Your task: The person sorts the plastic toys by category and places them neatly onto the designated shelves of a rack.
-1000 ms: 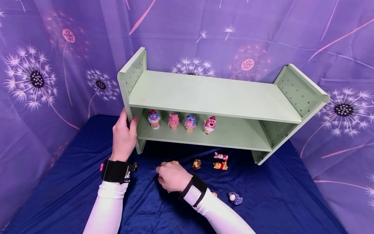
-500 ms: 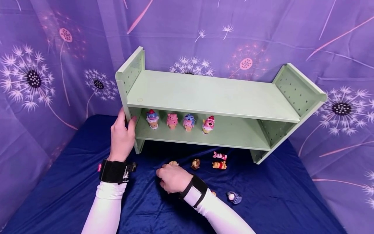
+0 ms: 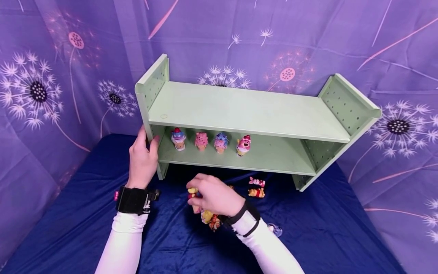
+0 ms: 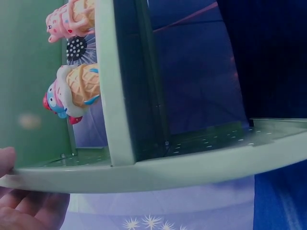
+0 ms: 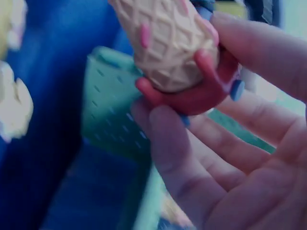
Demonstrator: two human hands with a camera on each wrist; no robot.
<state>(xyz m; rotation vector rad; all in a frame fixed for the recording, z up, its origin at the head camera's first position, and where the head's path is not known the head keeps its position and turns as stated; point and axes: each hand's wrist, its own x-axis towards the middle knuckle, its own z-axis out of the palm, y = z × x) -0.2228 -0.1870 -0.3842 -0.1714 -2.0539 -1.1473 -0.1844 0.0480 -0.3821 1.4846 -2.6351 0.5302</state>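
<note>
Taking the right hand (image 3: 215, 194) as the clock's centre, we find the left hand (image 3: 142, 161) at ten o'clock, thumb inside and fingers outside, gripping the left upright (image 3: 143, 110) of the green shelf unit (image 3: 249, 108). From eleven to one, four cone figurines stand on the lower shelf (image 3: 273, 156): a blue one (image 3: 178, 139), a pink one (image 3: 201, 141), a blue-eared one (image 3: 220, 143) and a red-topped bear (image 3: 243, 145). At nine, the right thumb and fingers pinch another waffle-cone figurine (image 5: 170, 52). On the blue cloth (image 3: 164, 239), a yellow figurine (image 3: 207, 216) sits near seven, a tiger figurine (image 3: 214, 222) at six, Piglet (image 3: 256, 181) between two and three, Winnie the Pooh (image 3: 256, 193) at three, and a grey-blue figurine (image 3: 275, 230) at four, partly behind the sleeve. We judge the work partway: four stand shelved, one is in hand, at least five remain off the shelf.
</note>
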